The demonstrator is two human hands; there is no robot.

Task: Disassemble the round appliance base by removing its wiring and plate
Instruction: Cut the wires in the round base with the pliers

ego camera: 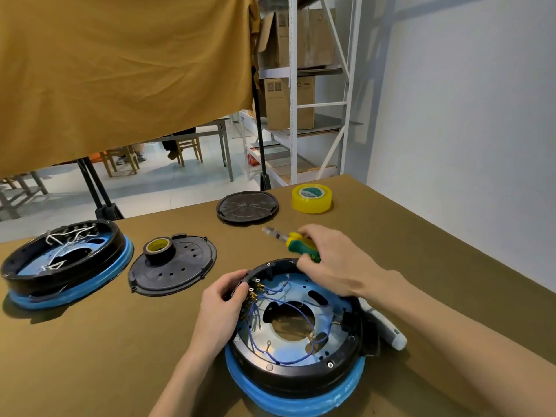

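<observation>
A round appliance base (301, 374) with a black ring and blue rim lies in front of me, open side up. Blue wiring (285, 308) loops over its metal plate (258, 338), which has a large central hole. My left hand (222, 299) grips the base's left wall beside the brass terminals. My right hand (334, 260) hovers over the far rim and holds a screwdriver (301, 245) with a green and yellow handle, tip pointing left and away.
A second base (66, 263) with white wires sits at the left. Beside it lies a black cover (180, 269) with a black tape roll (159, 248) on it. Another black cover (246, 207) and yellow tape (312, 198) lie farther back. A grey-white tool (385, 326) rests right of the base.
</observation>
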